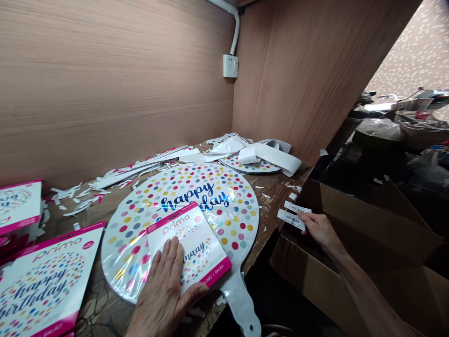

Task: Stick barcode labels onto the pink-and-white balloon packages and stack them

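Observation:
My left hand [166, 281] lies flat with fingers stretched out on a pink-edged "prima" balloon package [206, 238]. Under that package is a round, flat foil balloon [242, 201] with coloured dots and "happy birthday" lettering. Its white tail [242, 299] reaches over the table's front edge. Off to the right, my right hand [321, 229] pinches white barcode labels [291, 219] between thumb and fingers, beyond the table edge and above a cardboard box.
More balloon packages [45, 285] are stacked at the left. White paper strips [270, 154] lie over other dotted balloons [250, 164] at the back. Paper scraps [140, 171] line the wooden wall [115, 84]. An open cardboard box [315, 276] stands at the right.

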Available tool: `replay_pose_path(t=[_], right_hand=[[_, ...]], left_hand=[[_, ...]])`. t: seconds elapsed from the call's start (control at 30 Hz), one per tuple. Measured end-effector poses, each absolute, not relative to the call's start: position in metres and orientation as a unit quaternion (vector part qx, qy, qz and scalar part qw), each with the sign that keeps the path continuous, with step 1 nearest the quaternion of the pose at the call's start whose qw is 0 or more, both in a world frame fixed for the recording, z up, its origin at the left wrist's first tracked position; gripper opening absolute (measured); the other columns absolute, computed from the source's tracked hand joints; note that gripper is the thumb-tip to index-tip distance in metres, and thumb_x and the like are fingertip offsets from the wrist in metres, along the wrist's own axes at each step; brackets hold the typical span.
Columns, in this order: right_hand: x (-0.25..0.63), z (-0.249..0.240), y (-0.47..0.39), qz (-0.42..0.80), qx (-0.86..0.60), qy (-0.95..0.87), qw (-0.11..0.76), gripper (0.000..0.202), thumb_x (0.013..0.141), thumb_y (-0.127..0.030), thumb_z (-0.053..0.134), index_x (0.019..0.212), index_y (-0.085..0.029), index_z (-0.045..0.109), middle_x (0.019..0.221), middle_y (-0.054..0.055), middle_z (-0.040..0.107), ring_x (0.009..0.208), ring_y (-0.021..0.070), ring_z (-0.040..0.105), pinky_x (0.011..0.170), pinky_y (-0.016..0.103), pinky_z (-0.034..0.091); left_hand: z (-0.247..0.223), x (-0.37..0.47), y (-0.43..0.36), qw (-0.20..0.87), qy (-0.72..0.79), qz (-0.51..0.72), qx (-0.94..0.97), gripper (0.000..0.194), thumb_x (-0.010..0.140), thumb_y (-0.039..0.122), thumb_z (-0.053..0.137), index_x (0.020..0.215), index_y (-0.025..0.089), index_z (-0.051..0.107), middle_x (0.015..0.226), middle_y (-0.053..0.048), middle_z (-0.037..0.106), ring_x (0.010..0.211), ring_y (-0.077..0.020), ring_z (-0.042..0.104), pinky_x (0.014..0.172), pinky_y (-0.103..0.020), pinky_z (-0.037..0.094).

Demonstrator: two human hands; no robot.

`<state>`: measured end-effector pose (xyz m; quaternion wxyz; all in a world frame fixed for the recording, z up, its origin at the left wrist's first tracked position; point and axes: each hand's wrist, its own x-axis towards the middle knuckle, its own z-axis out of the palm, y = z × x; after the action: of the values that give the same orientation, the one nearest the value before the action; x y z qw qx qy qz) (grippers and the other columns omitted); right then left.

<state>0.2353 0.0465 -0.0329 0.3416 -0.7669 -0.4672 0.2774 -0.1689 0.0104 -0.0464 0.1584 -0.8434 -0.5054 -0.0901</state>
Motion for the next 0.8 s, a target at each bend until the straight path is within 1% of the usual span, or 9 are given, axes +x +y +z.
replay_pose_path(t=[0.1,0.23,0.33,0.47,0.57,0.7,0.8], right_hand=[[0.234,-0.03,0.046,0.277,-0.766,-0.468,0.342,0.044,0.073,-0.055,0.05,0.061,-0.015,0.062,0.056,0.001,0.056,0.051,0.0143,0.054,0.048,0.022,0.042],[0.233,-0.029,0.046,0.29,-0.759,-0.465,0.352,0.036,0.069,-0.05,0.056,0.071,-0.016,0.068,0.066,0.002,0.063,0.057,0.0151,0.056,0.05,0.022,0.045],[0.235,-0.03,0.046,0.288,-0.764,-0.461,0.347,0.036,0.069,-0.049,0.056,0.072,-0.015,0.069,0.067,0.002,0.064,0.054,0.0147,0.056,0.051,0.023,0.046],[0.238,-0.033,0.048,0.294,-0.759,-0.469,0.342,0.032,0.068,-0.045,0.058,0.076,-0.016,0.07,0.07,0.002,0.065,0.058,0.0156,0.058,0.053,0.024,0.048],[0.241,-0.035,0.051,0.292,-0.76,-0.478,0.33,0.031,0.068,-0.045,0.058,0.077,-0.017,0.07,0.067,0.002,0.064,0.057,0.0155,0.058,0.054,0.024,0.047],[0.244,-0.034,0.051,0.283,-0.759,-0.494,0.315,0.032,0.071,-0.045,0.056,0.078,-0.018,0.07,0.07,0.002,0.065,0.059,0.016,0.058,0.054,0.024,0.045],[0.243,-0.03,0.049,0.268,-0.767,-0.507,0.287,0.034,0.072,-0.046,0.053,0.082,-0.018,0.07,0.069,0.001,0.065,0.058,0.0159,0.058,0.055,0.024,0.043]], left_hand=[[-0.047,-0.169,0.01,0.152,-0.511,-0.089,-0.842,0.086,0.077,0.067,0.033,0.124,-0.003,0.045,0.135,-0.025,0.036,0.125,-0.0356,0.035,0.095,-0.049,0.038],[-0.047,-0.169,0.01,0.133,-0.516,-0.09,-0.841,0.087,0.076,0.068,0.035,0.126,-0.003,0.043,0.136,-0.024,0.034,0.127,-0.0353,0.031,0.098,-0.049,0.035],[-0.047,-0.169,0.01,0.133,-0.516,-0.093,-0.841,0.086,0.076,0.067,0.035,0.126,-0.002,0.044,0.136,-0.024,0.034,0.127,-0.0349,0.031,0.098,-0.049,0.035],[-0.047,-0.169,0.01,0.148,-0.512,-0.092,-0.841,0.085,0.076,0.067,0.035,0.124,-0.002,0.046,0.136,-0.024,0.035,0.126,-0.035,0.033,0.097,-0.049,0.037],[-0.048,-0.169,0.01,0.159,-0.508,-0.094,-0.841,0.084,0.077,0.066,0.035,0.125,-0.002,0.045,0.136,-0.025,0.035,0.126,-0.0353,0.034,0.096,-0.049,0.037],[-0.051,-0.17,0.01,0.148,-0.511,-0.1,-0.841,0.084,0.077,0.065,0.036,0.127,-0.002,0.043,0.137,-0.024,0.033,0.128,-0.0342,0.03,0.098,-0.049,0.035],[-0.052,-0.171,0.01,0.149,-0.513,-0.099,-0.84,0.084,0.077,0.066,0.036,0.127,-0.001,0.042,0.138,-0.024,0.032,0.129,-0.0336,0.028,0.099,-0.049,0.034]])
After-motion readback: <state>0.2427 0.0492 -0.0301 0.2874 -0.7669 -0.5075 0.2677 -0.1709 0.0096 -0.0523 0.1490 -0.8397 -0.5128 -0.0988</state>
